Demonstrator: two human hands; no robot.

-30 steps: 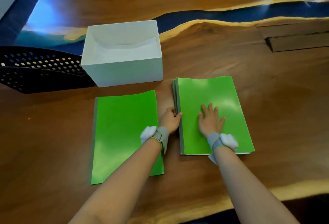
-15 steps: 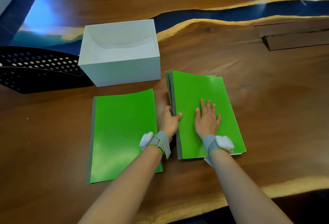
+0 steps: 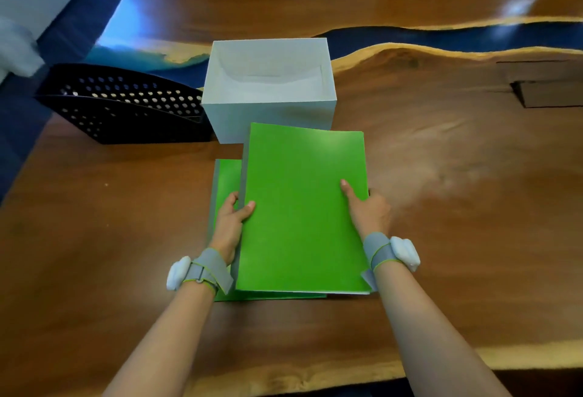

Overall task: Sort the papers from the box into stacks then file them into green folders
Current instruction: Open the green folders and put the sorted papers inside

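Green folder stack: several folders held together as one bundle, top cover glossy and facing up, grey spine along the left side, a thin line of white paper showing at the near right corner. Its long axis runs away from the person toward the white box, leaning a little to the left at the far end; the far left corner shows in front of the box's near wall. The stack sits between the two hands, over the middle of the wooden table. Left hand: grasps the spine edge about halfway along, thumb on the cover, fingers curled underneath. Right hand: grasps the opposite long edge, thumb laid on the cover, fingers hidden below. Single green folder: flat on the table beneath the stack, mostly covered, visible along the left side and at the near edge, with the same long axis. White box: open at the top, interior white; whether any paper remains inside cannot be told. Black perforated file rack: lies on its side just left of the box, contents not discernible. Grey wristbands with white pods on both wrists.
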